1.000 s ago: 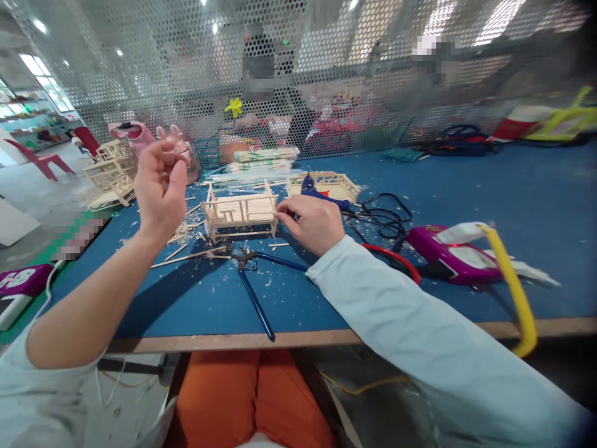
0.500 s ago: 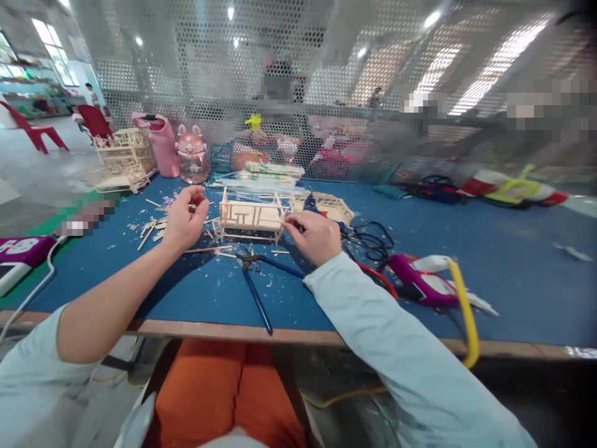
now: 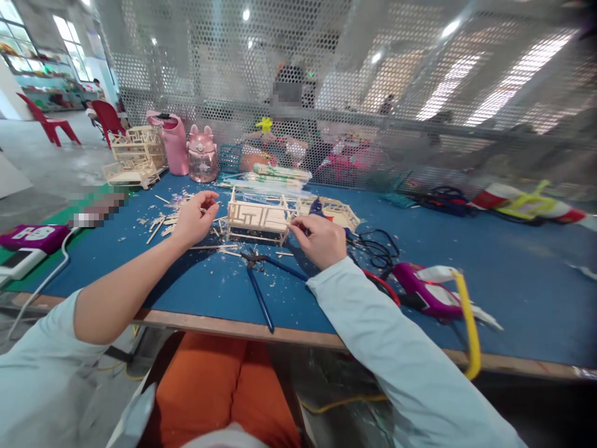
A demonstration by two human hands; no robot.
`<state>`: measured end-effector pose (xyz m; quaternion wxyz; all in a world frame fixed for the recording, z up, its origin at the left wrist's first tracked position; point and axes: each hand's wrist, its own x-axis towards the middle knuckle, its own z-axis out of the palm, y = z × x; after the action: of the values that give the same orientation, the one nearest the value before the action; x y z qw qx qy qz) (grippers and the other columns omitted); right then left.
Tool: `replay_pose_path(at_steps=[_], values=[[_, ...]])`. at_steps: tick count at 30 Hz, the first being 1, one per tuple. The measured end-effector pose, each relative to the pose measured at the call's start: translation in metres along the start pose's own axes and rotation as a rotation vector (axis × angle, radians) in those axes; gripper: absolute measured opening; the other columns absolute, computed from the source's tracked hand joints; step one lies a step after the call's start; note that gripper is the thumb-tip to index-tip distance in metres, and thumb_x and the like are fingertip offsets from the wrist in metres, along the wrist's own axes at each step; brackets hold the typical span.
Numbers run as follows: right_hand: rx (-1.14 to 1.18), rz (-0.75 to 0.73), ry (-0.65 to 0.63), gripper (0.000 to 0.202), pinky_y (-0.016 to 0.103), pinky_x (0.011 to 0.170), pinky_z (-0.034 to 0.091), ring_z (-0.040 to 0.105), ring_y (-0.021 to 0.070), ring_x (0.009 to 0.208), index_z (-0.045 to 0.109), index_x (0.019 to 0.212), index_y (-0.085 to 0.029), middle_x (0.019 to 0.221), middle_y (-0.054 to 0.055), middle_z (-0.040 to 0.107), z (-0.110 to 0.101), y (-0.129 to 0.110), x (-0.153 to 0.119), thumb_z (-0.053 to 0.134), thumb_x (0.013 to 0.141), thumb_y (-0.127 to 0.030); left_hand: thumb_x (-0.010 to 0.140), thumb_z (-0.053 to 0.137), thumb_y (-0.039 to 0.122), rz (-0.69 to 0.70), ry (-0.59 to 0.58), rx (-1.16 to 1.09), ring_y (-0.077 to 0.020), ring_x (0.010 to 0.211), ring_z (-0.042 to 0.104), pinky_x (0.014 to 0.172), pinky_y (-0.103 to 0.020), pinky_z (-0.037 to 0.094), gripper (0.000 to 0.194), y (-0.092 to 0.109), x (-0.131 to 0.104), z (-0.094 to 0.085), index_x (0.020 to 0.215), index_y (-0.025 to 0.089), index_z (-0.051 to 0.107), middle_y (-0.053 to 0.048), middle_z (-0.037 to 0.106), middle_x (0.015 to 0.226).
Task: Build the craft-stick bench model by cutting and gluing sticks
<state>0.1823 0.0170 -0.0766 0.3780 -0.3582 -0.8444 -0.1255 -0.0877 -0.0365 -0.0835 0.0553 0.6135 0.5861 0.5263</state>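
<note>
A small frame model of thin wooden sticks point(image 3: 258, 218) stands on the blue table mat, with stick patterns along its front side. At its right end my right hand point(image 3: 323, 239) pinches the corner between thumb and fingertips. My left hand point(image 3: 194, 219) hovers to the left of the model, apart from it, fingers loosely bent and separated; nothing shows clearly in them. Beneath that hand lie loose cut sticks point(image 3: 158, 227) and shavings. Blue-handled nippers point(image 3: 255, 264) lie spread in front of the model. Behind my right hand is a dark blue tool point(image 3: 317, 206), partly hidden.
Another flat stick piece point(image 3: 340, 214) lies behind my right hand. Bagged sticks point(image 3: 275, 174), a pink bottle point(image 3: 175, 146) and a jar with ears point(image 3: 202, 155) stand toward the perforated screen. Black cable point(image 3: 380, 246) and a purple-white device point(image 3: 426, 289) lie right. A finished-looking stick model point(image 3: 135, 158) stands left.
The view has shifted slightly, so everything sits a little further right. My right hand stays at the model's right corner; my left hand keeps about the same place beside it.
</note>
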Motion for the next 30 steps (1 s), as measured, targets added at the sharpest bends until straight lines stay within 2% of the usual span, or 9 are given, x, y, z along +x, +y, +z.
replay_pose_path(at_steps=[23, 25, 29, 30], values=[[0.004, 0.021, -0.016, 0.017, 0.027, 0.064, 0.041, 0.062, 0.0174, 0.072, 0.068, 0.077, -0.019, 0.076, 0.005, 0.07, -0.002, -0.003, 0.0, 0.054, 0.083, -0.027, 0.077, 0.051, 0.026, -0.011, -0.044, -0.014, -0.0141, 0.071, 0.054, 0.061, -0.024, 0.045, 0.026, 0.002, -0.001, 0.0, 0.1, 0.016, 0.056, -0.003, 0.06, 0.081], [0.002, 0.023, -0.023, 0.016, 0.026, 0.064, 0.041, 0.062, 0.0172, 0.072, 0.068, 0.077, -0.019, 0.077, 0.005, 0.07, -0.002, -0.003, 0.0, 0.055, 0.083, -0.026, 0.077, 0.051, 0.025, 0.016, 0.003, 0.003, -0.0143, 0.071, 0.054, 0.061, -0.025, 0.045, 0.026, 0.001, 0.0, -0.001, 0.101, 0.016, 0.055, -0.004, 0.059, 0.083], [-0.01, 0.013, -0.034, 0.015, 0.026, 0.064, 0.041, 0.063, 0.0169, 0.073, 0.068, 0.077, -0.018, 0.078, 0.005, 0.07, -0.003, -0.002, 0.001, 0.056, 0.083, -0.025, 0.076, 0.052, 0.023, 0.221, 0.302, 0.131, -0.0171, 0.075, 0.052, 0.072, -0.032, 0.046, 0.021, 0.012, -0.006, -0.004, 0.095, 0.016, 0.055, -0.006, 0.055, 0.081], [-0.011, 0.008, -0.037, 0.015, 0.026, 0.064, 0.041, 0.063, 0.0169, 0.073, 0.068, 0.077, -0.018, 0.078, 0.005, 0.07, -0.003, -0.002, 0.001, 0.056, 0.083, -0.025, 0.077, 0.052, 0.025, 0.268, 0.328, 0.165, -0.0175, 0.074, 0.052, 0.073, -0.032, 0.045, 0.019, 0.018, -0.01, -0.003, 0.094, 0.016, 0.056, -0.005, 0.055, 0.078]])
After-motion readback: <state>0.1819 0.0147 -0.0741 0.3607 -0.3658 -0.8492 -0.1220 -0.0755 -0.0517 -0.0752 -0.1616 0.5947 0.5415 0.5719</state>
